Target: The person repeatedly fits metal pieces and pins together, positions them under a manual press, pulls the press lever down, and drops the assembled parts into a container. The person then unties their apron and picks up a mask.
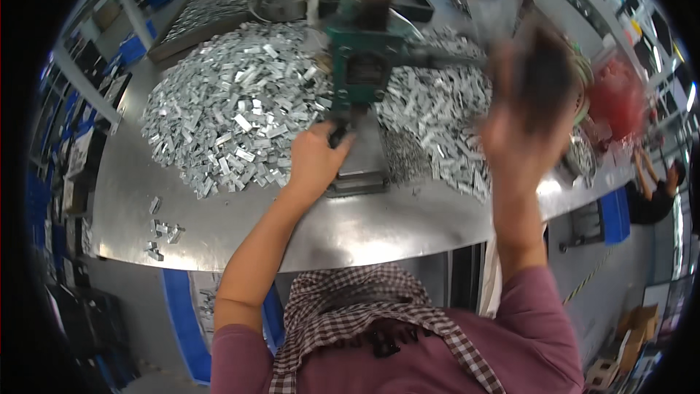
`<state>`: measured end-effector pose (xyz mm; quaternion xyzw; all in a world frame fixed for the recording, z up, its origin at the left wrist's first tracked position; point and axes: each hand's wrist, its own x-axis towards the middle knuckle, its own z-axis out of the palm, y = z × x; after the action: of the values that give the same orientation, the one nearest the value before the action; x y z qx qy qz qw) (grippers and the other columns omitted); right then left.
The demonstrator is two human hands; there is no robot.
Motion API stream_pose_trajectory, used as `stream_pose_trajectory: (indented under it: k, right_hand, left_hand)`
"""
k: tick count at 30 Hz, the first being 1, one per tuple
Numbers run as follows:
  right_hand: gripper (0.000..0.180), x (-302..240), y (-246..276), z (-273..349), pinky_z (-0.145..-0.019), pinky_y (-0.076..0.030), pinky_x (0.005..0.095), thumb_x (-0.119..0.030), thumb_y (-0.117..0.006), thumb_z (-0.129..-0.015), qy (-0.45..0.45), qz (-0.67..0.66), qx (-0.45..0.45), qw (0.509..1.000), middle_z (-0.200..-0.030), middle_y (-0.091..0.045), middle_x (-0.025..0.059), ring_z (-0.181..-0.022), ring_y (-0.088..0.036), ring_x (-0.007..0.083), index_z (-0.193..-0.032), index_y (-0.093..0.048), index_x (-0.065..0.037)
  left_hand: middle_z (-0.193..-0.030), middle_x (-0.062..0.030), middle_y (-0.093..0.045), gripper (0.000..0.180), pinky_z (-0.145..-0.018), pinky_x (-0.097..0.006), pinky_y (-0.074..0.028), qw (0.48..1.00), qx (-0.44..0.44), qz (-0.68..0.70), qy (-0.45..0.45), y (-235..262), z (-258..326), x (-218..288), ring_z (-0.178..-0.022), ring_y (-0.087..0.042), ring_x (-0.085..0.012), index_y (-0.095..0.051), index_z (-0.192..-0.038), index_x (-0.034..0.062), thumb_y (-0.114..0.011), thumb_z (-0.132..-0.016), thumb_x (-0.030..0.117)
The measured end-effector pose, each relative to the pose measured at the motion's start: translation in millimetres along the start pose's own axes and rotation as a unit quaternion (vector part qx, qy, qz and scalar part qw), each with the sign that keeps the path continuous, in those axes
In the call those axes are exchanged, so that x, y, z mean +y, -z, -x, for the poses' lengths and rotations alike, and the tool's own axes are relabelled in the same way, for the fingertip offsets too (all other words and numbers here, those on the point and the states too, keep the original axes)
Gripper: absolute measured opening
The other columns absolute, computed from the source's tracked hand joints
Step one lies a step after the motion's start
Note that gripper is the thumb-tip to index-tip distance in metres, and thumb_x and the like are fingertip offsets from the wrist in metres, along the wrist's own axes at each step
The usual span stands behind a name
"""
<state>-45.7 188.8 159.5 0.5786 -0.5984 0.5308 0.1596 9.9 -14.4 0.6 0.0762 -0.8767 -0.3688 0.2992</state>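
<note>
1. Head view, centre frame: left hand (pixel 315 157) sits at the base of the green hand press (pixel 362 66), fingers curled together around something small and dark at the press bed. What it pinches is too hidden to name.
2. Press stands upright, upper centre, on a grey base plate (pixel 362 168). The left hand touches that plate's left edge.
3. Right of centre: right hand (pixel 526 113) is raised and motion-blurred, closed on the dark press lever handle (pixel 543 76). The lever bar (pixel 445 60) runs left from it to the press head.
4. Left pile of small silver metal clips (pixel 226 109) lies just left of the left hand. A second pile (pixel 437 117) lies between the press and the right hand.
5. A few loose clips (pixel 164 233) at lower left on the steel table (pixel 408 222).
6. Right edge: red mesh bag (pixel 616 98); another person's arms (pixel 649 182) below it.
</note>
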Motion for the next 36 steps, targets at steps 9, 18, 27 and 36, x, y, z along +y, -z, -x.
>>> stream_pose_trajectory:
  k: [9, 18, 27, 36]
  right_hand:
    - [0.041, 47.2, 24.5, -6.8, -0.079, -0.045, 0.0319, -0.02, -0.068, -0.077, 0.031, 0.283, 0.118, 0.951, -0.096, -0.061, 0.0142, -0.088, -0.059, 0.0256, -0.109, -0.052, 0.001]
    - [0.019, 133.3, -38.7, 120.7, -0.071, -0.041, 0.039, -0.018, -0.06, -0.081, -0.159, 0.323, -0.245, 0.9, -0.085, -0.05, 0.0133, -0.083, -0.051, 0.032, -0.096, -0.059, -0.008]
    - [0.033, 140.4, -20.9, 110.0, -0.073, -0.043, 0.0357, -0.03, -0.059, -0.084, -0.316, 0.118, -0.19, 0.922, -0.087, -0.056, 0.0165, -0.082, -0.056, 0.032, -0.093, -0.061, 0.002]
    - [0.03, 100.8, -38.1, 85.8, -0.071, -0.041, 0.0317, -0.029, -0.053, -0.089, -0.3, 0.038, -0.164, 0.939, -0.084, -0.054, 0.0119, -0.079, -0.052, 0.0198, -0.095, -0.054, 0.001]
  left_hand:
    - [-0.08, -0.0154, -0.061, 0.028, -0.062, -0.035, -0.047, 0.986, 0.002, 0.159, 0.044, 15.8, -1.8, -2.8, -0.068, -0.061, -0.0255, -0.046, -0.106, -0.0034, -0.056, -0.084, 0.011]
    - [-0.073, -0.0008, -0.053, 0.034, -0.061, -0.022, -0.04, 0.952, -0.18, 0.225, 0.106, 31.0, 3.8, 18.8, -0.067, -0.047, -0.0076, -0.059, -0.102, 0.0027, -0.07, -0.071, 0.007]
    - [-0.083, -0.0107, -0.062, 0.022, -0.06, -0.028, -0.045, 0.983, -0.118, 0.138, 0.001, 17.8, 1.1, 35.8, -0.067, -0.059, -0.0184, -0.067, -0.087, 0.0003, -0.072, -0.07, 0.014]
    - [-0.09, -0.0142, -0.062, 0.023, -0.065, -0.034, -0.047, 0.993, -0.091, 0.072, -0.018, 2.6, 6.5, 30.4, -0.074, -0.061, -0.0298, -0.067, -0.085, 0.0019, -0.072, -0.068, 0.016]
